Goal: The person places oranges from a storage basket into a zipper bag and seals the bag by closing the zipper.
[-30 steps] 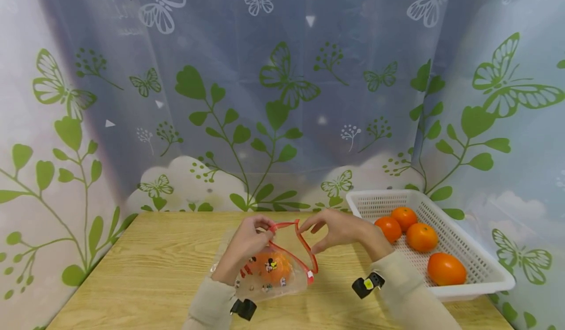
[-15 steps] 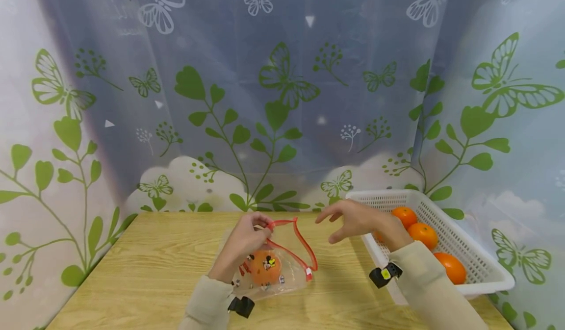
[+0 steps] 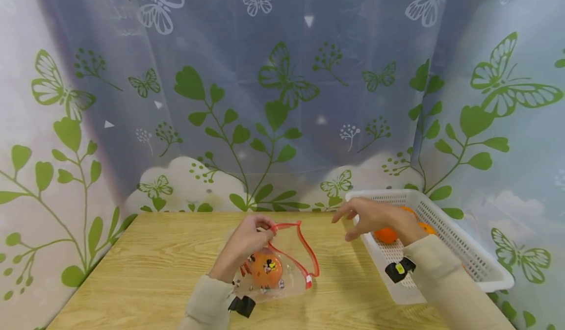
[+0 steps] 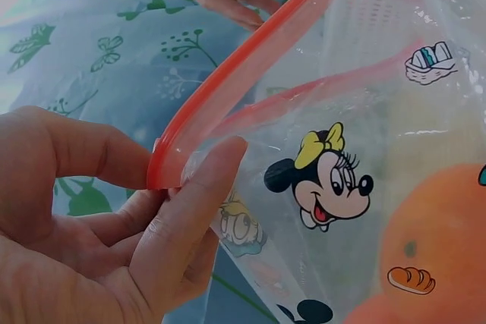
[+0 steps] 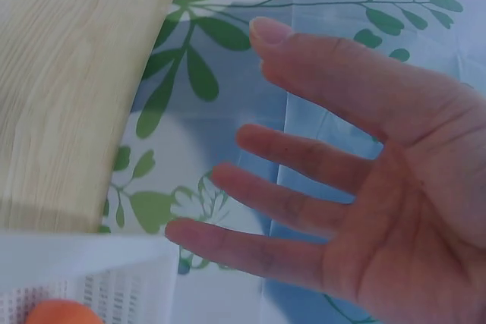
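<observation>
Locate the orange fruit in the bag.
In the head view, the orange fruit sits low, near centre, inside the clear bag, below and right of the left hand.

A butterfly-and-leaf-print backdrop (image 3: pixel 282 94) hangs behind a wood-grain table (image 3: pixel 172 256).

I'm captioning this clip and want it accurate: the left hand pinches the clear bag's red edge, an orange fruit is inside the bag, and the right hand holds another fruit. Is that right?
Not quite: the right hand holds nothing, as the right wrist view shows. The left hand does pinch the clear bag's red edge, with an orange fruit inside.
</observation>
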Tool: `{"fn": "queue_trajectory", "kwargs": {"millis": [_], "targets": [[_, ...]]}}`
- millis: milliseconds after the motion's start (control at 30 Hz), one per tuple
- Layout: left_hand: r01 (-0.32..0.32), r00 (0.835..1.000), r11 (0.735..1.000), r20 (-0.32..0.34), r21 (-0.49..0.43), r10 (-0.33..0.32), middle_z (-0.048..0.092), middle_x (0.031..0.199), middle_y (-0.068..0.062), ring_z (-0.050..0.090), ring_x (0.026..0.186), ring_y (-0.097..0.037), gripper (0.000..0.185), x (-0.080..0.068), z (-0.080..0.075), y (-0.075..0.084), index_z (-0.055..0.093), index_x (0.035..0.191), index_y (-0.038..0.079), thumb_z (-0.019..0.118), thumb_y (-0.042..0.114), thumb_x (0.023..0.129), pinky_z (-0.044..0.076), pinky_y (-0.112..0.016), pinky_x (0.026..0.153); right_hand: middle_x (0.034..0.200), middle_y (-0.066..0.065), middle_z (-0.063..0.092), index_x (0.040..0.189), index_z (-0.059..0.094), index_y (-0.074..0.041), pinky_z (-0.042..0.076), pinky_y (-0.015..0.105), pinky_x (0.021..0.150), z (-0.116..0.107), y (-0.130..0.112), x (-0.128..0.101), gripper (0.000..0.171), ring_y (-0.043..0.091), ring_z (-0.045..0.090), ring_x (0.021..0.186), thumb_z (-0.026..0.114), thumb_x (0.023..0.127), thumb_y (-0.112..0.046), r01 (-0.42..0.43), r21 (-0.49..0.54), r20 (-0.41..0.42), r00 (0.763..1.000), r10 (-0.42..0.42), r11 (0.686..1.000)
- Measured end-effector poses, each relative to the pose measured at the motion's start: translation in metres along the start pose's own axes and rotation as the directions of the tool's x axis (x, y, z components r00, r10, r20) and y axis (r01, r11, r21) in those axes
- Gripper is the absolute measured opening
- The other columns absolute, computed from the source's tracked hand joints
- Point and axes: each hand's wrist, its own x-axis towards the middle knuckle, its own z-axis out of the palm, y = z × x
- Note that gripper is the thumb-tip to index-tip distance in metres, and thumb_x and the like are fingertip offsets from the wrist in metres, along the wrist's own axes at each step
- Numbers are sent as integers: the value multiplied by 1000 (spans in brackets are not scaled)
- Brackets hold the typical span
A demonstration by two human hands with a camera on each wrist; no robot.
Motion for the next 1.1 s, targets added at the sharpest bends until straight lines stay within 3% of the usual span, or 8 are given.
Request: {"fn": "queue_trajectory", "kwargs": {"millis": [200,433,600,800,933,1033,1100], "targets": [[1,1000,1000,13,4,-1,61,104,-15,62,75,-21,15,0,0,1,65,111,0,57,-1,98,66,-36,68,147,17,59,125,74,-19,62,46,91,-6,9,-6,43,44,62,125,86,84,-19,-26,-42,20,999,27,999],[8,1000,1000,21,-4,-7,61,105,-15,63,76,-21,17,0,0,0,64,114,-3,57,0,99,66,-36,68,146,17,60,124,74,-20,59,53,98,-13,22,-13,45,48,60,128,87,82,-15,-118,-37,23,993,119,992],[-6,1000,1000,27,-9,6,62,104,-15,63,74,-21,19,0,0,-2,64,115,-4,57,-1,98,66,-35,68,139,15,66,124,74,-12,59,52,97,-17,35,-20,45,47,63,124,87,81,-14,-109,-55,28,993,111,993],[-1,999,1000,32,-24,2,62,105,-15,62,73,-20,17,1,0,-4,65,113,-2,57,-1,98,65,-35,67,139,14,66,127,72,-8,61,46,92,-21,49,-28,47,41,65,119,86,82,-15,-140,-71,49,988,144,988],[-4,999,1000,33,-29,5,62,105,-14,62,73,-20,16,1,0,-5,65,112,0,57,-1,98,65,-35,67,140,10,66,128,72,-17,60,50,89,-24,56,-36,48,37,68,113,86,83,-20,-224,-102,42,973,229,969],[-3,999,1000,32,-30,4,61,105,-15,62,75,-20,16,1,0,-5,65,112,-1,57,0,98,65,-35,67,142,15,63,129,71,-18,62,49,81,-26,63,-42,45,37,67,113,83,86,-24,-274,-78,53,959,279,958],[-4,999,1000,34,-30,5,61,106,-15,63,74,-21,17,1,0,-6,64,114,-2,57,0,98,65,-35,67,141,23,61,130,69,-13,64,47,73,-28,69,-45,46,42,66,114,81,89,-26,-284,-57,74,955,288,957]]}}
